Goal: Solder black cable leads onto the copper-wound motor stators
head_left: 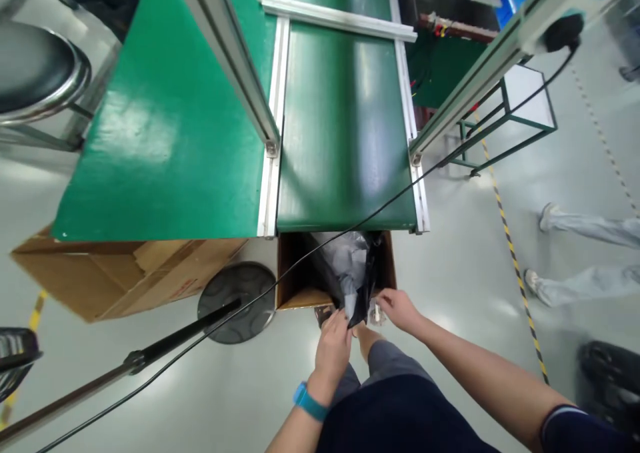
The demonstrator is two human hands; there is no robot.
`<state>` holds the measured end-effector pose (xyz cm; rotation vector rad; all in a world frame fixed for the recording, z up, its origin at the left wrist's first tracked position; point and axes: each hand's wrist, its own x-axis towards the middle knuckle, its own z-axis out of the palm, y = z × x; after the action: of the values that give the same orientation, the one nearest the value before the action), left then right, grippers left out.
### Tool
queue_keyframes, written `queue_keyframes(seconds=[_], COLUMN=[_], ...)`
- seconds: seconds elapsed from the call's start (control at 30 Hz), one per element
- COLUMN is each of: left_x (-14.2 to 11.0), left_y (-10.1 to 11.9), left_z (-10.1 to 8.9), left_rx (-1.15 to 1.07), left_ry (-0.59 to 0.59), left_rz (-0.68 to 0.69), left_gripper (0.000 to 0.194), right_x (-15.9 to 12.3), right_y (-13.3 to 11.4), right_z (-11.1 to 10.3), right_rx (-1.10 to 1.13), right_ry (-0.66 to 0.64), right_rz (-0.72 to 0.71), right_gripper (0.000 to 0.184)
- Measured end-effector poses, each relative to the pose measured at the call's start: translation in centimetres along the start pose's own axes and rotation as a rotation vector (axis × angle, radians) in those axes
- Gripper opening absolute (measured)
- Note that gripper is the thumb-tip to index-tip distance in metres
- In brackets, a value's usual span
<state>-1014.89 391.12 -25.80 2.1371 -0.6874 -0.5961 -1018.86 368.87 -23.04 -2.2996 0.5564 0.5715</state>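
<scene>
A cardboard box (304, 299) stands on the floor below the end of the green conveyor belt (345, 133). Inside it is a black plastic bag (371, 273) with crumpled whitish, see-through plastic (349, 256) in it. My left hand (334, 343), with a blue band on the wrist, is closed on the bag's edge at the near side of the box. At the box's near right corner is my right hand (400, 309), its thumb and fingers pinched together. What those fingertips hold, if anything, is too small to make out. Just below them shows a small clear and white item (376, 314).
A black cable (310, 256) crosses diagonally in front of the belt. To the left are an open carton (165, 279), a round black base (237, 303) with a pole, and a stool (37, 69). Metal posts (233, 66) flank the belt. Another person's legs (595, 286) stand at right.
</scene>
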Motion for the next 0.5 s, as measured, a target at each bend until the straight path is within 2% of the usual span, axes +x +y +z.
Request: queue_keyframes(seconds=[0.07, 0.13, 0.2, 0.27, 0.3, 0.37, 0.43, 0.47, 0.5], left_x=[-3.3, -6.1, -7.8, -7.8, -7.0, -3.7, 1.0, 3.4, 5.5], left_y=[-1.8, -2.8, -3.0, -2.3, -1.7, -0.7, -0.2, -0.3, -0.7], left_z=[-0.4, -0.7, -1.4, -2.6, -3.3, -4.7, -5.8, -6.2, -6.4], left_rx=[0.149, 0.281, 0.356, 0.37, 0.37, 0.384, 0.463, 0.505, 0.52], left_ry=[0.11, 0.166, 0.151, 0.111, 0.112, 0.177, 0.297, 0.298, 0.27], left_rz=[0.064, 0.076, 0.021, -0.066, -0.107, -0.172, -0.226, -0.292, -0.401], left_gripper=[0.03, 0.024, 0.024, 0.027, 0.029, 0.037, 0.076, 0.098, 0.112], right_x=[2.0, 5.1, 8.5, 11.0, 11.6, 11.7, 11.0, 10.7, 10.7], right_y=[-1.1, -2.7, -4.1, -4.8, -5.0, -5.1, -5.2, -5.4, -5.6], right_z=[0.2, 1.3, 3.2, 5.5, 6.7, 9.0, 10.7, 11.4, 11.9], right_rx=[0.013, 0.03, 0.034, 0.009, -0.009, -0.045, -0.066, -0.069, -0.068], right_ry=[0.062, 0.037, -0.084, -0.218, -0.274, -0.356, -0.413, -0.431, -0.438], right_rz=[0.016, -0.031, -0.092, -0.089, -0.069, -0.022, -0.011, -0.022, -0.041], right_gripper=[0.04, 0.036, 0.028, 0.033, 0.033, 0.027, 0.019, 0.016, 0.015])
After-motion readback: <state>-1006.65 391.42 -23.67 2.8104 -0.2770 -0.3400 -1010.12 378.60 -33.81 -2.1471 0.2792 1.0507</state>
